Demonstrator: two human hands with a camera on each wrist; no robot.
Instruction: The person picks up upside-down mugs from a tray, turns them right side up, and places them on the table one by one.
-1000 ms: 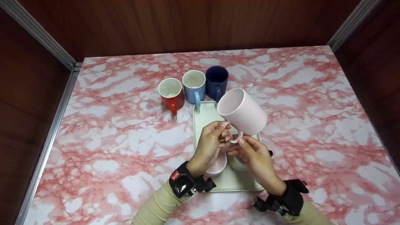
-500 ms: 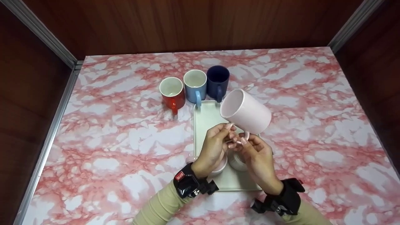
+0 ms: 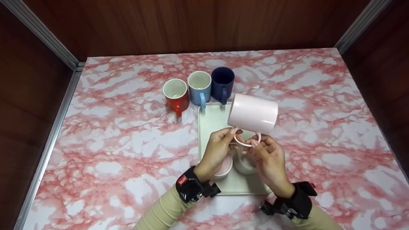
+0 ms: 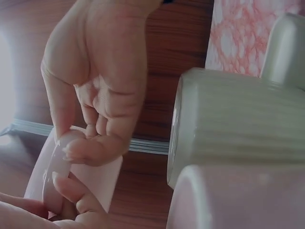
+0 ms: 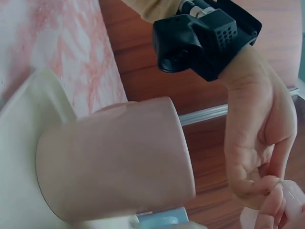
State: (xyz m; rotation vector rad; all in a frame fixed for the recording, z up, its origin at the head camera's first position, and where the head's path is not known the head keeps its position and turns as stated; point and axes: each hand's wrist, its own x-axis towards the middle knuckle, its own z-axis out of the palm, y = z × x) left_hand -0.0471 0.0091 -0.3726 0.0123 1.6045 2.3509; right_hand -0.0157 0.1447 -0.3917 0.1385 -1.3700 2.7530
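Observation:
A pale pink mug (image 3: 253, 111) is raised over the tray, tipped on its side with its handle (image 3: 243, 145) toward me. My left hand (image 3: 214, 153) pinches that handle near one end, between thumb and fingers. My right hand (image 3: 271, 163) pinches it at the other end. In the left wrist view, fingers of both hands meet on the handle, my right hand (image 4: 102, 86) coming from above. Beneath my hands, a second pink mug (image 5: 116, 160) and a ribbed cream mug (image 4: 238, 124) stand upright on the pale tray (image 3: 209, 119), partly hidden in the head view.
Behind the tray stand a red mug (image 3: 179, 101), a light blue mug (image 3: 198, 94) and a dark blue mug (image 3: 220, 91), handles toward me. The marbled table (image 3: 121, 143) has dark wooden panels (image 3: 204, 25) at its back and sides.
The raised pink mug has turned from a diagonal tilt to nearly level, its opening now facing away from the head view. Its handle shows more fully. Both hands still hold the handle.

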